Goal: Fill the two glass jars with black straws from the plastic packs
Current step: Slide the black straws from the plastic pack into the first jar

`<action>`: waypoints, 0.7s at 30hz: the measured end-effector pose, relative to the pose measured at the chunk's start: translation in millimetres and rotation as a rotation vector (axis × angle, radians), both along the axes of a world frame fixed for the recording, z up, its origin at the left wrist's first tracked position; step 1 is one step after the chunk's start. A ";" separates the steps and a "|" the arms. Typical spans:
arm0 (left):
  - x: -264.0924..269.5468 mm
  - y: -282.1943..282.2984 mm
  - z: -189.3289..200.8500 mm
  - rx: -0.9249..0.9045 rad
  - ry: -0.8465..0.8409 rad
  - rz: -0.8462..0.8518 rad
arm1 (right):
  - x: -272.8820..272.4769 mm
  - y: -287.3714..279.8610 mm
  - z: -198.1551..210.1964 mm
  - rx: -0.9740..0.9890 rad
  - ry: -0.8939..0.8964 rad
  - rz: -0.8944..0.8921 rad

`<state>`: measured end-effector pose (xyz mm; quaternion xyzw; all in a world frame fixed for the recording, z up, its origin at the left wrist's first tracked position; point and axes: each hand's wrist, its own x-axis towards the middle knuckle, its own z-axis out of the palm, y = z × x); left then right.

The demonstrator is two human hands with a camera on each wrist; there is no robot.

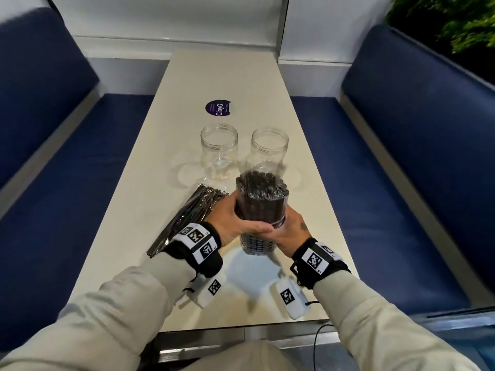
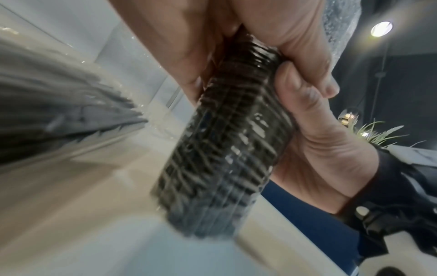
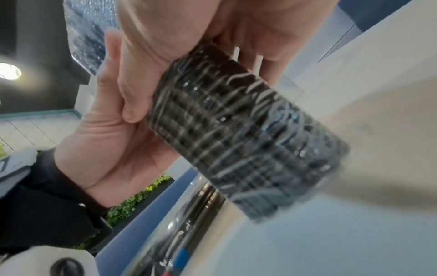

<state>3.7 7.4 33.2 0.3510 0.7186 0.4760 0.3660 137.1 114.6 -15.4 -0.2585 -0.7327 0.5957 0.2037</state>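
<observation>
Both hands, left (image 1: pixel 231 216) and right (image 1: pixel 288 228), grip the upright clear plastic pack of black straws (image 1: pixel 261 207) above the cream table (image 1: pixel 308 167).

Straw pack (image 2: pixel 222 149) lower end motion-blurred in both wrist views; second pack (image 1: pixel 184 218) partly hidden behind left hand (image 1: pixel 230 218).

From my feed, the only wording I can read is "ClayG" on a round purple sticker (image 1: pixel 218 108) on the table (image 1: pixel 187 81), at twelve o'clock beyond the jars (image 1: pixel 219 152); its smaller print is illegible.
</observation>
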 end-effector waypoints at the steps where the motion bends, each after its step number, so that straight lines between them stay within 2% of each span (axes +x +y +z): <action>1: 0.4 -0.3 -3.8 -0.002 -0.005 -0.011 | 0.8 -0.1 -3.2 -0.017 -0.009 0.024; 6: 1.9 -4.3 -3.2 0.004 0.007 -0.055 | 5.4 0.1 8.6 0.056 -0.071 0.054; 9: 2.8 -5.0 12.5 0.172 0.014 0.009 | 7.6 3.0 28.2 0.058 0.078 -0.021; 12: 4.2 0.1 28.7 0.262 0.031 0.015 | 0.4 10.0 41.1 0.032 0.159 0.028; 15: 6.0 4.0 26.4 0.215 0.044 0.043 | -2.0 9.3 37.0 -0.001 0.128 0.042; 21: 2.1 4.7 -10.2 0.048 0.011 0.029 | 6.8 8.1 5.2 0.062 -0.032 0.011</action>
